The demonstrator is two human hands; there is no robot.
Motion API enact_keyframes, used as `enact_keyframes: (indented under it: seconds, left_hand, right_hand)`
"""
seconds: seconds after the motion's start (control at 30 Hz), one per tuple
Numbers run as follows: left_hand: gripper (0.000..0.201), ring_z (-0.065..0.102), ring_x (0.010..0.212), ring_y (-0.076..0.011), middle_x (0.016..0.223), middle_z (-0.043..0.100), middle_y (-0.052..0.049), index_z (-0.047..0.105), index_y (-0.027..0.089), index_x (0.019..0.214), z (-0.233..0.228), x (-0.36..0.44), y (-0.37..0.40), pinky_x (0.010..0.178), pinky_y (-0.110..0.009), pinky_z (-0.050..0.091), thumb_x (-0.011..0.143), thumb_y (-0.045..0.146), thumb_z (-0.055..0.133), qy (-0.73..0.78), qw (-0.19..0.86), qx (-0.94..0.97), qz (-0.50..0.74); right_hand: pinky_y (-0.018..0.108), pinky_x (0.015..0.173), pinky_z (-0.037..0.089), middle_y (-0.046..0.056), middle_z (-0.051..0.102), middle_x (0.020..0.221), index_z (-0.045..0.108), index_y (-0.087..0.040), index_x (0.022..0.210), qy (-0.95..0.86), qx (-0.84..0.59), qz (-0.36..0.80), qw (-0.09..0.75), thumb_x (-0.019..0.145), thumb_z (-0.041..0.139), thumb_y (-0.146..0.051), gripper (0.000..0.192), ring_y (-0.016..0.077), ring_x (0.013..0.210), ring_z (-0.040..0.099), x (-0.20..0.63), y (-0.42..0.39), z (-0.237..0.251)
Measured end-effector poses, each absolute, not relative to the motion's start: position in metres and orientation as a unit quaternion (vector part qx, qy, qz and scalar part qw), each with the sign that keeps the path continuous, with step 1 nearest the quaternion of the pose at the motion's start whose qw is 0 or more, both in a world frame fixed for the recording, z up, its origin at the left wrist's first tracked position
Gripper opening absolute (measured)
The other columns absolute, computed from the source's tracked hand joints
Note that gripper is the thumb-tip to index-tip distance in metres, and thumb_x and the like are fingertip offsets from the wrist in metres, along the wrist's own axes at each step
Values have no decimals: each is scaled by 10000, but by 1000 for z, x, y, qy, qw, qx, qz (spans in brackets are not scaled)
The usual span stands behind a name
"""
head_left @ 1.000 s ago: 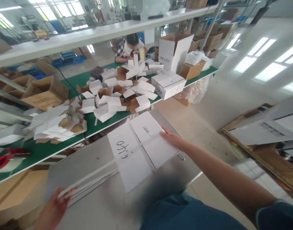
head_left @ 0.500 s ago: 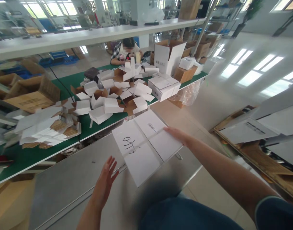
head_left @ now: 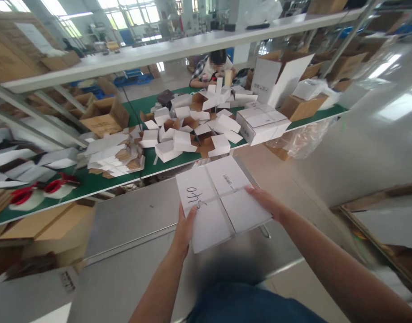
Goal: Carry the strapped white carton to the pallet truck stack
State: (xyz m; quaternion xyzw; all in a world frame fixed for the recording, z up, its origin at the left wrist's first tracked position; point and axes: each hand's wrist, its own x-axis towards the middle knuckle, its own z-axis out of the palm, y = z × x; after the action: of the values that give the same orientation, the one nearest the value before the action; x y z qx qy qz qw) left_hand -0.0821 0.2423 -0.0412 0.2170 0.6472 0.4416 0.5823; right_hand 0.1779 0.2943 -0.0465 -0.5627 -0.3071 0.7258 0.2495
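In front of me is a white carton (head_left: 209, 229) with clear tape crossing its top, a small printed label and handwritten marks. My left hand (head_left: 185, 226) grips its left edge, thumb on the top face and fingers hidden at the side. On the opposite edge, my right hand (head_left: 265, 202) is closed with its fingertips over the top. The carton is held above a grey metal surface (head_left: 132, 233) and tilts a little. Its underside is out of sight.
Beyond is a green-topped bench (head_left: 148, 168) with many small white boxes (head_left: 184, 140), flattened cartons (head_left: 108, 154) and a closed white carton (head_left: 263, 123). Red tape dispensers (head_left: 59, 185) lie at left. A person (head_left: 214, 69) sits across the bench, under a raised shelf (head_left: 179, 47).
My left hand, earlier apart from the carton with fingers spread, has come up and taken hold of its left edge. The view has swung left; my right hand stays on the carton.
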Motion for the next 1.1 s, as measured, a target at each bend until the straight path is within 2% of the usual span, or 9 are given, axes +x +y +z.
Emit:
enact_keyframes:
  seconds: [0.13, 0.27, 0.53, 0.63, 0.77, 0.87, 1.0, 1.1]
  left_hand:
    - [542, 564, 1043, -219, 1207, 563, -79, 430, 239, 1233, -43, -81, 242, 847, -306, 474, 757, 413, 620, 628, 598, 205, 455]
    - [537, 572, 1030, -211, 1195, 572, -67, 424, 253, 1236, -48, -82, 241, 837, -294, 477, 759, 406, 619, 617, 609, 190, 461]
    - [485, 639, 735, -213, 955, 659, -95, 468, 203, 1180, -44, -85, 238, 679, -346, 521, 770, 429, 594, 612, 624, 166, 458]
    - [486, 640, 764, -223, 982, 653, -99, 465, 210, 1188, -41, -82, 237, 691, -359, 519, 774, 432, 586, 608, 627, 163, 460]
    - [486, 638, 842, -223, 1052, 635, -98, 471, 209, 1190, -41, -80, 239, 754, -347, 508, 766, 410, 599, 608, 625, 155, 464]
    - [497, 645, 827, -227, 1038, 643, -92, 469, 209, 1192, -40, -93, 238, 731, -345, 516, 763, 431, 587, 611, 637, 147, 447]
    - [549, 656, 707, -254, 897, 675, -101, 496, 176, 1173, -38, -141, 229, 632, -381, 529, 745, 514, 560, 627, 661, 159, 381]
    - [605, 637, 837, -323, 930, 672, -81, 517, 243, 1169, -40, -179, 219, 670, -452, 528, 697, 621, 539, 654, 661, 212, 301]
  right_hand:
    - [200, 513, 478, 107, 562, 1023, 320, -180, 1326, -280, -557, 747, 230, 927, 403, -427, 477, 151, 682, 582, 183, 289, -43]
    - [211, 534, 492, 121, 552, 1048, 311, -161, 1328, -268, -538, 768, 220, 932, 395, -428, 485, 159, 709, 588, 187, 288, -43]
    - [213, 690, 513, 89, 518, 1122, 377, -175, 1274, -266, -484, 798, 241, 922, 447, -367, 407, 166, 924, 562, 185, 291, -46]
    - [219, 678, 511, 85, 527, 1104, 371, -181, 1275, -263, -474, 802, 253, 909, 470, -366, 422, 156, 864, 572, 184, 291, -48]
    - [216, 581, 493, 113, 563, 1009, 339, -145, 1302, -250, -484, 797, 260, 910, 434, -394, 474, 149, 722, 579, 178, 292, -49]
    - [226, 560, 485, 143, 562, 1004, 310, -107, 1323, -241, -495, 789, 273, 886, 439, -453, 572, 164, 702, 580, 161, 283, -39]
    - [272, 714, 505, 106, 436, 1232, 93, -203, 1399, -245, -487, 756, 362, 724, 642, -516, 924, 207, 939, 552, 115, 233, -28]
    - [319, 814, 480, 116, 351, 1305, -31, -214, 1400, -216, -473, 738, 429, 692, 657, -572, 1050, 237, 1034, 508, 77, 177, -43]
